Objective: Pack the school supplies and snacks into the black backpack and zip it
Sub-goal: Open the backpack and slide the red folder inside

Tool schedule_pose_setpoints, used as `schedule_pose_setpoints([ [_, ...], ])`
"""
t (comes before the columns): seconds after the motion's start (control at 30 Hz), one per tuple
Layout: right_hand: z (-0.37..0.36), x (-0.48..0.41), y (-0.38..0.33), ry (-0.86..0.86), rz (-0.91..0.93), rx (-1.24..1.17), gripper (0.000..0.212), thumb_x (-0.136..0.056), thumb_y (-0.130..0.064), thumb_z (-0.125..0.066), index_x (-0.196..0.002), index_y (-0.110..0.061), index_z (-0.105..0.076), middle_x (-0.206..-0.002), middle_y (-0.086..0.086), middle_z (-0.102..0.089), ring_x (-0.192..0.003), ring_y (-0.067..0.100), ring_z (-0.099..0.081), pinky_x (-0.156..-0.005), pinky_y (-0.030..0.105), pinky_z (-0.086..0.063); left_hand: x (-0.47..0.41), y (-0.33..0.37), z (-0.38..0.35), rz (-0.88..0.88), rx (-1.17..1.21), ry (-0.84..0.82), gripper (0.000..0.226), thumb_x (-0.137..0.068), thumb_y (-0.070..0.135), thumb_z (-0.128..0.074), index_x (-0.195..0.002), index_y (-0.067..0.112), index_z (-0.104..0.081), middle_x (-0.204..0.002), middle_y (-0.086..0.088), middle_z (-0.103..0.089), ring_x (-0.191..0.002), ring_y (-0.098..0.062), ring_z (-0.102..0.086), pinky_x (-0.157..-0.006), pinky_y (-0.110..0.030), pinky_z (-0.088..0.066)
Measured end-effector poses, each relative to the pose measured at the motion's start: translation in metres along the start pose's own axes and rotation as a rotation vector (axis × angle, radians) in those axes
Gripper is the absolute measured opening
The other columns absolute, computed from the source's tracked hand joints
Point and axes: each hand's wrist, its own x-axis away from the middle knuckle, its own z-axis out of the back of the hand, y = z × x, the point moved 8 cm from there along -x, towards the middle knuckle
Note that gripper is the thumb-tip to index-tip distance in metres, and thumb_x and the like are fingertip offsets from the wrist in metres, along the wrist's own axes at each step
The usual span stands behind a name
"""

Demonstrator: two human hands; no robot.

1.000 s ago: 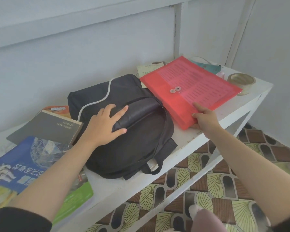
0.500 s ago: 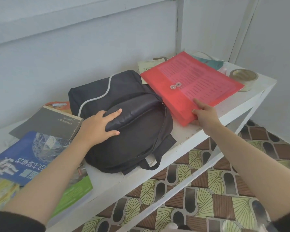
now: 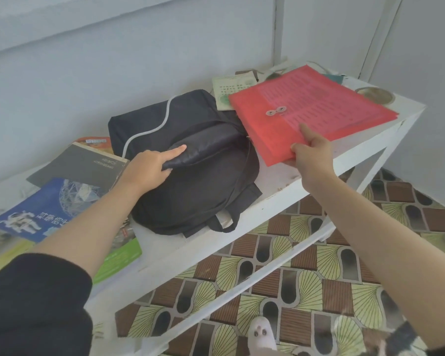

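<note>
While the black backpack lies flat on the counter, your left hand has its grip closed on the front flap; your right hand pinches the red folder by its near corner, just beside the backpack; books lie left

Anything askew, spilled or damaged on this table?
Nothing spilled or damaged. The red folder, pinched at its near corner by the right hand, is tilted, partly over the black backpack. Books left of it lie in a skewed pile.

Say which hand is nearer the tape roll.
Right. The right hand, pinching the red folder, is left of the tape roll; the left hand grips the backpack farther left.
</note>
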Motion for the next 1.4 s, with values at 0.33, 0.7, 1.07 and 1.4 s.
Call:
schedule_pose_setpoints([
  [0.33, 0.023, 0.091, -0.019, -0.035, 0.054, 0.034, 0.054, -0.091, 0.008, -0.046, -0.138, -0.018, -0.047, -0.107, -0.022, -0.051, -0.080, 0.012, -0.067, -0.067, 0.026, -0.058, 0.004, 0.011, 0.014, 0.051, 0.043, 0.081, 0.056, -0.090, 0.010, -0.057, -0.137, 0.037, -0.041, -0.106, -0.020, -0.067, -0.086, -0.038, -0.063, -0.086, -0.045, -0.052],
  [0.7, 0.039, 0.198, 0.006, -0.257, -0.005, 0.201, 0.048, -0.093, -0.002, -0.050, -0.133, -0.028, -0.051, -0.072, -0.024, -0.068, -0.066, 0.023, -0.053, -0.065, 0.059, -0.052, 0.003, 0.023, 0.036, 0.006, 0.039, 0.162, 0.051, -0.086, 0.005, -0.058, -0.132, 0.024, -0.052, -0.103, -0.023, -0.067, -0.096, -0.042, -0.061, -0.087, -0.044, -0.047],
  [1.07, 0.042, 0.223, 0.021, -0.357, -0.049, 0.262, 0.049, -0.093, -0.001, -0.045, -0.134, -0.030, -0.049, -0.102, -0.011, -0.069, -0.032, 0.002, -0.032, -0.036, 0.016, -0.030, -0.005, 0.020, 0.059, -0.019, 0.106, 0.160, 0.055, -0.084, 0.004, -0.061, -0.131, 0.030, -0.052, -0.106, -0.016, -0.068, -0.096, -0.036, -0.062, -0.087, -0.043, -0.049],
  [1.4, 0.025, 0.221, 0.023, -0.428, -0.060, 0.292, 0.050, -0.093, -0.002, -0.046, -0.136, -0.027, -0.048, -0.089, -0.009, -0.066, -0.034, 0.003, -0.037, -0.039, 0.019, -0.036, -0.011, 0.020, 0.066, 0.015, 0.129, 0.179, 0.056, -0.084, 0.001, -0.059, -0.131, 0.030, -0.052, -0.112, -0.016, -0.066, -0.102, -0.035, -0.060, -0.091, -0.036, -0.045],
])
